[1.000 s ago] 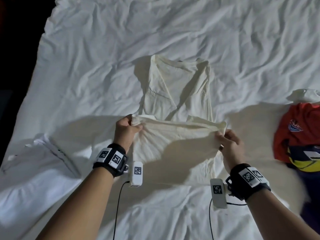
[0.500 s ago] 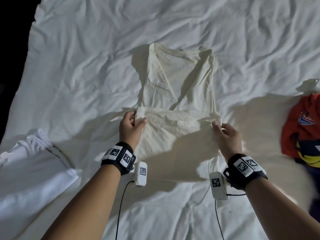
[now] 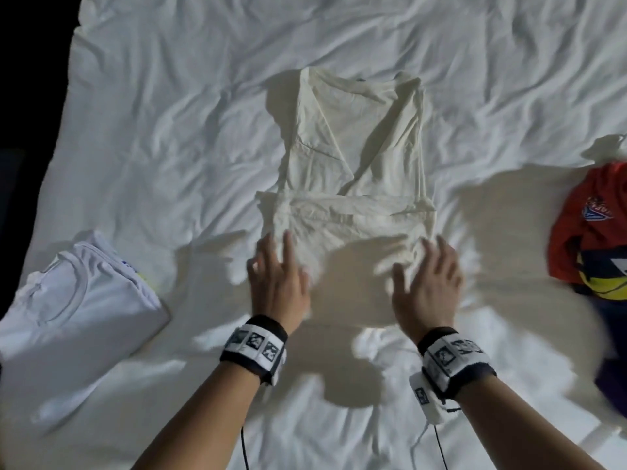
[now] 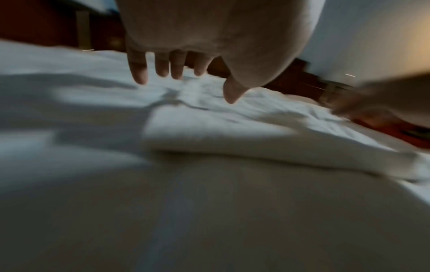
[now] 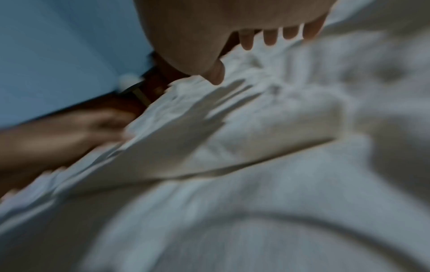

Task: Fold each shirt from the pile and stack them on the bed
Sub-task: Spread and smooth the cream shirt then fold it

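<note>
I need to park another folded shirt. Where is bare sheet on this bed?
Bare sheet lies left of the cream shirt, beyond the folded white shirt, and along the near edge by the wrists. The right side is crowded by the pile of coloured shirts.

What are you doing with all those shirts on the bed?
A person is folding shirts on a bed. A cream shirt lies in the middle with its bottom part folded up. Both hands are open, with fingers spread, at its near edge: the left hand by the left corner, the right hand by the right corner. One folded white shirt sits to the left. A pile of colourful shirts, red on top, waits on the right.
</note>
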{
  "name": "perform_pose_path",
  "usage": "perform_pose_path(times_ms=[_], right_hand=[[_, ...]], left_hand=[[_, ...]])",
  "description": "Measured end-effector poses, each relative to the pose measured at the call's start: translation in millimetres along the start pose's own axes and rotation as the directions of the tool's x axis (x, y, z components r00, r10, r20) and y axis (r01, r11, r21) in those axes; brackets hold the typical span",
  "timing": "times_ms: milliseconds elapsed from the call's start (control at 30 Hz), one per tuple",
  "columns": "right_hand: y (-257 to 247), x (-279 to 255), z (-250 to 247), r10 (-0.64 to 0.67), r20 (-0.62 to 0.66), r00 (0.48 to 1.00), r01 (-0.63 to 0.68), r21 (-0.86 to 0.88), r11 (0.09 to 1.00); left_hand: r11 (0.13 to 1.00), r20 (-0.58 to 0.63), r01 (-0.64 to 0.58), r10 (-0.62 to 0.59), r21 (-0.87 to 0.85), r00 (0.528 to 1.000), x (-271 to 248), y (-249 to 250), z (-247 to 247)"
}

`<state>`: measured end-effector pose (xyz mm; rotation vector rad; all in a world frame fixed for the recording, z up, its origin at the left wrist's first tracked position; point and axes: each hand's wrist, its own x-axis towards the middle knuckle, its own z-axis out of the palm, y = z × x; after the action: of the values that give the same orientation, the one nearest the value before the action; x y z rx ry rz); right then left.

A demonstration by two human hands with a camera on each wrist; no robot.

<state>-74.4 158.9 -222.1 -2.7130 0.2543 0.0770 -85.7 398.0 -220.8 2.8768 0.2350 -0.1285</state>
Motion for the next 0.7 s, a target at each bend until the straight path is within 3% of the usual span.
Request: perform_pose_path(times_ms=[33,100,167,200,267,333,400,433,500,567,633,700], right_hand=[[-12.5,-3.8,5.8,-0.171,0.078,0.982,0.176,-0.064,0.982],[-22.5,-9.9,24.5,-0.415,0.261,0.872,0.457,-0.126,0.881],[-14.1,-1.0,37.9,-0.466,0.375,0.801,0.549,-0.151,0.822],[-6.0,6.9,41.0,-0.443,0.405,0.8,0.541,-0.165,0.825],[13.5,22.8,41.3,-0.354,0.402,0.845,0.463,-0.217,0.859],[31.7,37.2,34.7,-0.187,0.374,0.909,0.293,-0.25,0.923],[37.3,43.9,25.7,-0.009,0.342,0.94,0.097,-0.24,0.966],[33.0,44.1,22.3,-0.002,0.297,0.955,0.076,-0.238,0.968],[15.8,37.8,21.9,-0.162,0.284,0.945,0.232,-0.232,0.945],[5.2,32.2,29.7,-0.34,0.375,0.863,0.437,-0.212,0.874],[9.0,38.4,31.7,-0.3,0.419,0.857,0.406,-0.19,0.894],[25.8,50.7,29.9,-0.138,0.426,0.894,0.24,-0.196,0.951]], left_hand=[[0.988,0.053,-0.148,0.145,0.052,0.988,0.5,13.7,3.5],[0.926,0.19,-0.365,0.344,0.093,0.92,4.4,29.8,19.0],[0.885,0.283,-0.439,0.386,0.155,0.878,14.9,25.8,33.6],[0.88,0.307,-0.438,0.372,0.182,0.876,20.6,18.1,37.7],[0.906,0.32,-0.369,0.293,0.209,0.901,31.4,-1.5,41.3],[0.957,0.29,-0.201,0.134,0.212,0.948,39.1,-14.2,35.0],[0.981,0.231,-0.014,-0.032,0.193,0.972,42.8,-9.4,25.3],[0.984,0.202,0.003,-0.04,0.18,0.979,45.5,1.3,21.7],[0.978,0.2,-0.159,0.131,0.135,0.971,49.0,30.6,19.7],[0.942,0.279,-0.321,0.285,0.095,0.917,52.2,50.3,24.9],[0.946,0.345,-0.299,0.241,0.125,0.907,58.5,42.7,33.1],[0.962,0.34,-0.201,0.128,0.187,0.932,63.9,19.8,36.1]])
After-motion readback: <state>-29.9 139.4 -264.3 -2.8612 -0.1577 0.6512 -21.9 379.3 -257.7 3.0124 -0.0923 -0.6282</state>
